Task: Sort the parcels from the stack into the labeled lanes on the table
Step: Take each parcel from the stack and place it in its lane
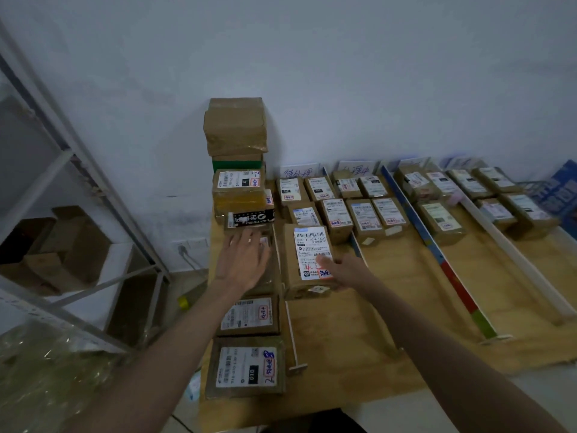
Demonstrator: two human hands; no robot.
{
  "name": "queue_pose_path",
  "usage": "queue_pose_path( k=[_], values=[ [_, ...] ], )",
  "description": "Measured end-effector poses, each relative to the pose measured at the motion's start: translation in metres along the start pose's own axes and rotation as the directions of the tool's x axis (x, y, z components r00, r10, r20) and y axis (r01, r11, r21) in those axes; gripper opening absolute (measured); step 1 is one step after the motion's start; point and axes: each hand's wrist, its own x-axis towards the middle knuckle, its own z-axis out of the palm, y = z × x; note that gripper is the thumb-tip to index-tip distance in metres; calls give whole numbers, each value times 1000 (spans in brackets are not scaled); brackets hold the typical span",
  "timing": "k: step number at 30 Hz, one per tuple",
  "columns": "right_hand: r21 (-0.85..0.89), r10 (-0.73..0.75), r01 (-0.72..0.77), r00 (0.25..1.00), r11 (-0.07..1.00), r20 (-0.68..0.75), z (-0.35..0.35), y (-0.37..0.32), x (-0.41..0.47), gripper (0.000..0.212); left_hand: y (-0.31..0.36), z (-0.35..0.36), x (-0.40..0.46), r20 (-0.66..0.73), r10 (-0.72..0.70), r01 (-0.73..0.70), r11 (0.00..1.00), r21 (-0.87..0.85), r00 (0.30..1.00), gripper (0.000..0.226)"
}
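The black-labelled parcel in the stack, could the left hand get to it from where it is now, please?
Probably yes. The left hand lies open just below the black-labelled parcel, with nothing between them; parcels piled on top could hinder pulling it out. The right hand holds a parcel alongside.

The table (390, 339) fills the lower right, its far edge against the wall (312, 73). At its 10 o'clock corner stands the stack of parcels (239, 170), rising along the wall. From the stack toward 6 o'clock, two parcels lie one behind the other along the table's left edge: the nearer parcel (246, 368) and, behind it, the middle parcel (248, 315). Just right of the stack's foot lies a large parcel (309, 260). Toward 12 to 2 o'clock, the lanes run side by side, parted by dividers (437, 251); sorted parcels (365, 214) sit in rows at their far ends. At 9 o'clock, off the table, stands a shelf rack (78, 229).
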Motion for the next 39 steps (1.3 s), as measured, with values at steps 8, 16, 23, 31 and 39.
queue_pose_path(
  k=[8, 16, 23, 31, 39],
  values=[
    [49, 88, -83, 990, 995, -113, -45, 44, 2, 53, 53, 16, 3, 35, 25, -26, 999, 38, 999, 47],
    [66, 71, -64, 992, 996, -105, -92, 94, 23, 55, 114, 41, 18, 64, -14, 11, 999, 40, 998, 51],
    [30, 42, -42, 999, 999, -4, -123, 136, 47, 56, 169, 71, 18, 81, -125, 120, 991, 63, 989, 51],
    [56, 1, -5, 997, 998, 81, -115, 152, 84, 56, 194, 90, 12, 85, -252, 247, 966, 71, 964, 48],
    [79, 36, -44, 995, 996, 96, -88, 145, 127, 44, 173, 104, 34, 127, -316, 310, 949, 62, 940, 47]
  ],
)
